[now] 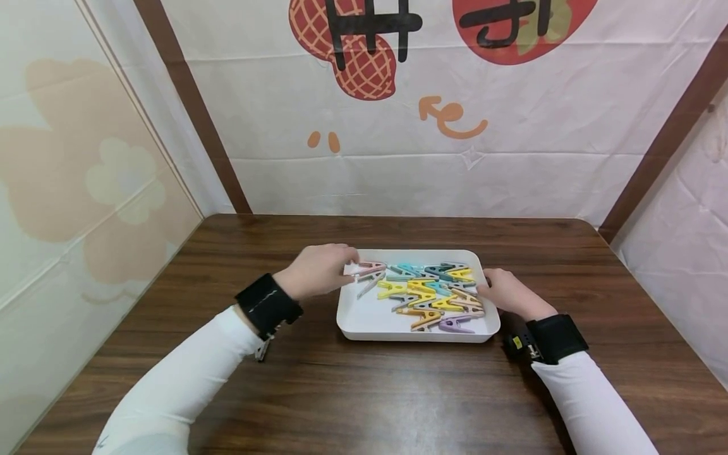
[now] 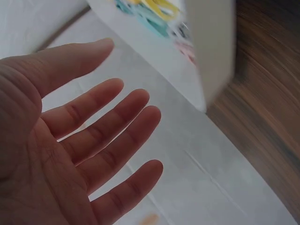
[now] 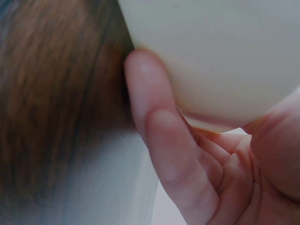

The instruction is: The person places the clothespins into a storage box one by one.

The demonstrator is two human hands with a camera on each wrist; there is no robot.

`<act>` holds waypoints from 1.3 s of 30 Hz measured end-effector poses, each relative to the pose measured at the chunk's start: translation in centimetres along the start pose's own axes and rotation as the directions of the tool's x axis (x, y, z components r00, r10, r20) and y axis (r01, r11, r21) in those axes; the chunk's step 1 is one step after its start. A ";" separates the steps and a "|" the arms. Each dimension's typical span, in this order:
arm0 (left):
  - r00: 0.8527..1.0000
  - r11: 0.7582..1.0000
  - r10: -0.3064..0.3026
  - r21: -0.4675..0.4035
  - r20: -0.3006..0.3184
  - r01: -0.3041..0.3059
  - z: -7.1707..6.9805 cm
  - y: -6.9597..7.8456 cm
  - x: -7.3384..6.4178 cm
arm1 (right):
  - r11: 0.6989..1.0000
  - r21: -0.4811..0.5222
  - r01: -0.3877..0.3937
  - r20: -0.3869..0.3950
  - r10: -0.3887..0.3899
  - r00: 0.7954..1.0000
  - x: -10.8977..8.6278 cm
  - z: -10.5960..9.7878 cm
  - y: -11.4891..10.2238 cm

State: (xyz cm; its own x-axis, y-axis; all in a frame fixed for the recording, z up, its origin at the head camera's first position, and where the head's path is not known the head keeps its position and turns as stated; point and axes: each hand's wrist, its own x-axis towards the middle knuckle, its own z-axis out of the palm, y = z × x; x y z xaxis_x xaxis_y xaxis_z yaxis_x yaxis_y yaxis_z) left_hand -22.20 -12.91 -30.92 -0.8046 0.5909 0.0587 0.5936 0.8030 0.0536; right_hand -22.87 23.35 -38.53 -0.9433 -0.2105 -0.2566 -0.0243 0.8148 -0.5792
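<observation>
A white rectangular tray point(image 1: 364, 319) lies on the table, with several plastic clothespins point(image 1: 421, 287) in yellow, teal, grey, pink, orange and purple heaped mostly toward its right side. My left hand point(image 1: 320, 272) hovers at the tray's upper left corner. In the left wrist view its fingers are spread and relaxed, apart from the tray wall point(image 2: 213, 51), with nothing in them. At the tray's right edge, my right hand point(image 1: 512, 294) grips the side. The right wrist view shows its fingers point(image 3: 150, 84) against the outer wall; the thumb is mostly out of sight.
The brown wood-grain table point(image 1: 341, 398) extends around the tray. A white printed fabric wall point(image 1: 398, 183) rises behind its far edge, with more fabric at both sides. Black straps with small devices sit on both wrists.
</observation>
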 end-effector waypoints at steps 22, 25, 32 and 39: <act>0.910 0.893 -0.374 -0.196 0.180 0.406 0.3 -10.3 -11.9 | 0.999 -0.011 0.031 0.001 -0.031 1.000 0.1 -0.3 0.0; 0.903 0.885 -0.374 -0.211 0.211 0.416 0.9 -11.2 -12.4 | 0.999 -0.012 0.032 -0.002 -0.032 0.999 0.0 -0.3 0.0; 0.901 0.882 -0.365 -0.223 0.236 0.416 2.1 -12.2 -12.4 | 0.999 -0.004 0.036 -0.004 -0.036 0.999 0.1 -0.2 0.1; 0.897 0.886 -0.380 -0.190 0.227 0.424 2.6 -12.3 -12.0 | 0.999 -0.007 0.035 -0.007 -0.035 0.999 0.1 -0.2 0.1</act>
State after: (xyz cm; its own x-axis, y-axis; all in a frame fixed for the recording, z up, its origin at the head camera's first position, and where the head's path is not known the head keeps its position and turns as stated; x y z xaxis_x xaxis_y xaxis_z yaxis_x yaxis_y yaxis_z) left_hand -19.83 -29.66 -34.83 -0.9507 0.2422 -0.1936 0.1879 0.9467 0.2617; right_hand -23.07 23.53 -38.51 -0.9443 -0.2349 -0.2304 -0.0595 0.8106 -0.5825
